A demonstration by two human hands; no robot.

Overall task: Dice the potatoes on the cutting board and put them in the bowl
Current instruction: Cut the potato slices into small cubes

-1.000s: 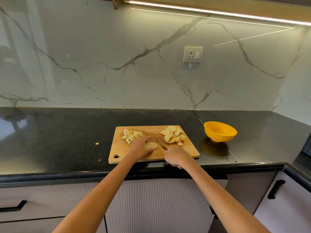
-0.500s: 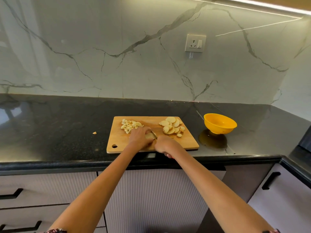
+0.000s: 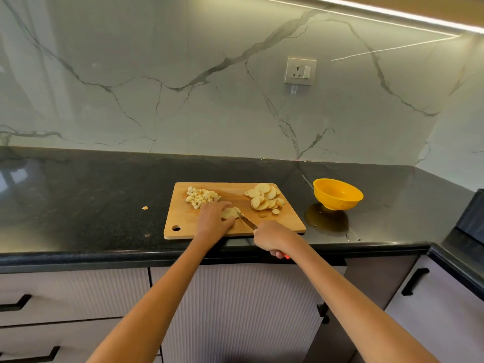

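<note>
On the wooden cutting board [image 3: 183, 218], near its middle, the left hand [image 3: 213, 218] is pinning 1 potato slice [image 3: 228, 212] flat, fingers curled over it, while the right hand [image 3: 272, 235] is clenching the knife [image 3: 247, 221] handle and angling the blade up-left into that slice. To my eye the dicing is partway through: a heap of diced potato [image 3: 200, 197] is sitting at the board's far left, a pile of uncut slices [image 3: 264, 199] is waiting at the far right, and the yellow bowl [image 3: 337, 193] is standing apart on the black counter [image 3: 91, 195] to the right. Doing this cut well probably means tucking the left fingertips back from the edge, keeping the slice pressed flat, and making parallel strips before crossing them. Both forearms are reaching forward, nearly straight, the right wrist hanging over the counter's front edge.
</note>
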